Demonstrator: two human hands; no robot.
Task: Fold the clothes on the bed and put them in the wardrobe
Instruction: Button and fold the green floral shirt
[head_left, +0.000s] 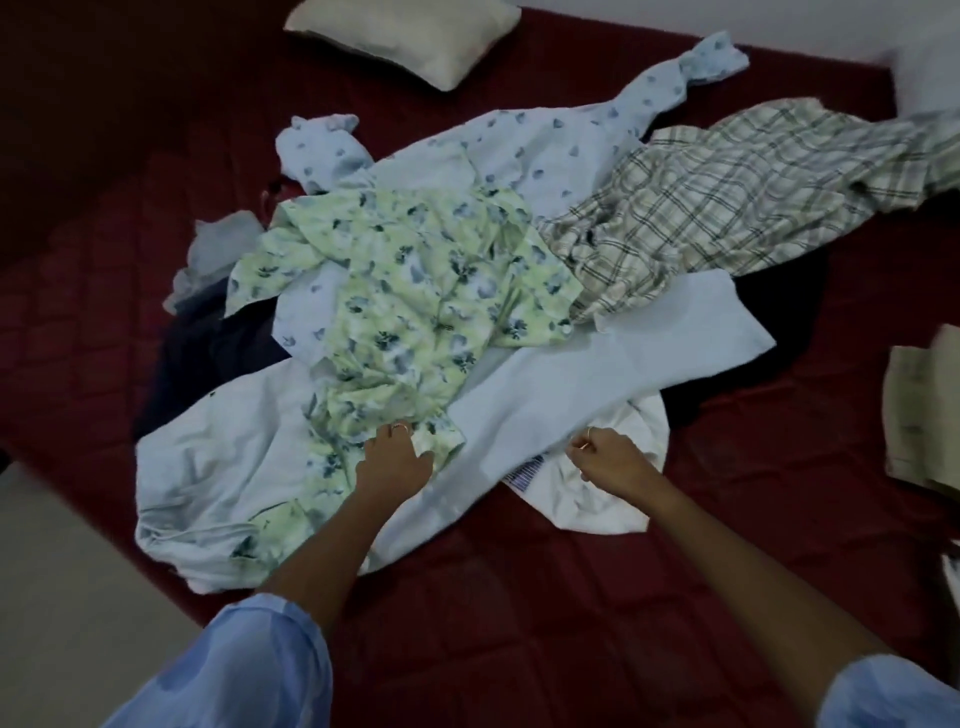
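Clothes pile (467, 291) lay mid-bed (571, 597); left hand (395, 457) pinched the green floral garment (410, 312) at 6 o'clock, right hand (608, 460) gripped white cloth (597, 488); best lift one piece clear before folding

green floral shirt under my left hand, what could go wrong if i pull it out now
The green floral shirt overlaps the pale blue printed garment and the plaid shirt, so pulling may drag them and tangle the pile further. The right hand holds the white garment, which lies beside it and could bunch up. Both are guesses from the overlap.
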